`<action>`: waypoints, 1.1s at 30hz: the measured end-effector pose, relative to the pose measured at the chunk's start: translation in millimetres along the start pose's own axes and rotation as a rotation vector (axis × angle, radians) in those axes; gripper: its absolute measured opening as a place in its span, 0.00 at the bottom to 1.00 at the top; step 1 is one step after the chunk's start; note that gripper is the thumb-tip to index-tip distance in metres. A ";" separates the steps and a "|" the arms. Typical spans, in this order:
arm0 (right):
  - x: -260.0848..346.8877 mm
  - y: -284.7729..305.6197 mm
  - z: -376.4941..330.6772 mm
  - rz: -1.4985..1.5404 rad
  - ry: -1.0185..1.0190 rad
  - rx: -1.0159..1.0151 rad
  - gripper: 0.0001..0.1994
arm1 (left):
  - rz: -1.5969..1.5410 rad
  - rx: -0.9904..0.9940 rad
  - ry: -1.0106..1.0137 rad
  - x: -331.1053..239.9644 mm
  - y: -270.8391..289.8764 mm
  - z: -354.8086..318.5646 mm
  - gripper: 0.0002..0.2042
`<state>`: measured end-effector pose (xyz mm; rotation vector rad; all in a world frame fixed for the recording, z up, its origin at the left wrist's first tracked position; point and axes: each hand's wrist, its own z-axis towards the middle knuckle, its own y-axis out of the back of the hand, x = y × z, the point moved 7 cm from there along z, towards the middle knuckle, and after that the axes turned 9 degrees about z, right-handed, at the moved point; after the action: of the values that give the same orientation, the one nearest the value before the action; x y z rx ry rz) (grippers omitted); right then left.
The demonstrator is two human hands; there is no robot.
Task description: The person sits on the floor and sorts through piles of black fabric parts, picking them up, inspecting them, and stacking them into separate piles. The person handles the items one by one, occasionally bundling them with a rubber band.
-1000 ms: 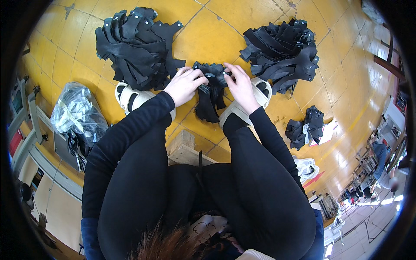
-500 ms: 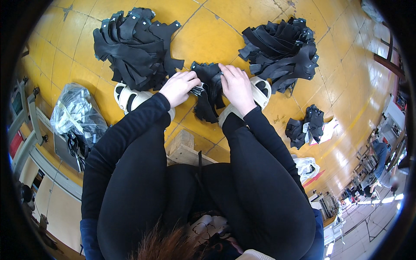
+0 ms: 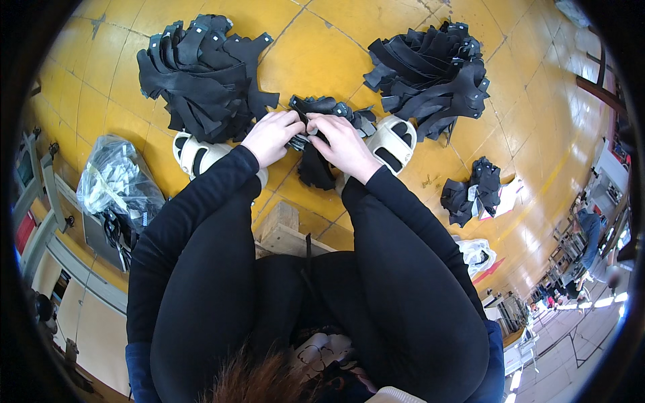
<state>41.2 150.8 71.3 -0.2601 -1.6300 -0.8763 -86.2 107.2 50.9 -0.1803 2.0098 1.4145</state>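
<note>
My left hand (image 3: 271, 138) and my right hand (image 3: 344, 147) meet between my feet over a small bundle of black cut material pieces (image 3: 316, 168). The left fingers are curled closed on the bundle's left edge, where a few pale strips show. Beside them the right thumb and fingers pinch at the upper part of the bundle; exactly what lies between them is hidden. Part of the bundle fans out beyond my right hand. A large heap of similar black pieces (image 3: 196, 80) lies to the far left, and another heap (image 3: 430, 77) to the far right.
My cream sandals (image 3: 392, 146) flank the bundle on the yellow tiled floor (image 3: 322, 50). A clear plastic bag (image 3: 117, 178) stands at left, near a metal frame (image 3: 80, 262). On the right are a smaller black stack (image 3: 484, 188) and a white bag (image 3: 476, 255). A wooden stool (image 3: 279, 225) is below me.
My right hand has moved left, from the bundle's right side to beside my left hand. The bundle's upper pieces now spread out to the right. The left hand has barely shifted.
</note>
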 end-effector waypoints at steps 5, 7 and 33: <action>-12.7 -0.8 -1.4 0.075 -0.187 -0.001 0.13 | -0.006 0.002 -0.006 -0.4 0.1 -0.3 0.19; -13.4 4.1 1.6 -0.031 -0.156 -0.053 0.13 | 0.008 -0.016 -0.018 -1.2 1.1 0.0 0.19; 7.9 113.7 -43.1 0.368 -0.488 0.073 0.10 | -0.104 0.267 0.101 5.6 18.1 -14.8 0.24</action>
<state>140.1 198.5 124.0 -0.7419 -1.9711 -0.4895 -105.4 103.0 64.8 -0.2388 2.2152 1.0795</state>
